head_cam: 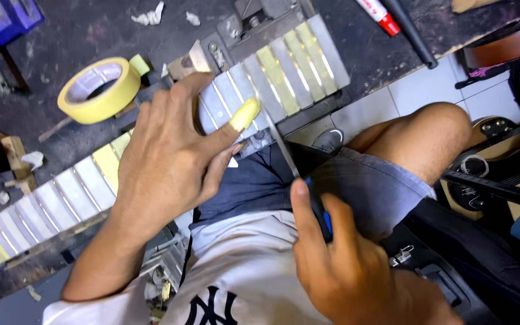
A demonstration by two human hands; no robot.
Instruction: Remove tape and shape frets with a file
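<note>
A guitar neck (151, 138) lies slantwise across the dark bench, its fretboard covered in strips of yellow and pale masking tape between the frets. My left hand (170, 150) rests on the neck, the index fingertip wrapped in yellow tape and pressing near a fret. My right hand (344, 265) grips a slim metal file with a blue handle (290, 162). The file's tip meets the fretboard just beside my left index finger.
A roll of yellow masking tape (99, 89) sits on the bench (61, 36) left of the neck. A red-capped marker (377, 15) and a dark rod (413, 36) lie at the top right. A guitar body (501, 180) stands at the right. My knee (440, 129) is over white floor tiles.
</note>
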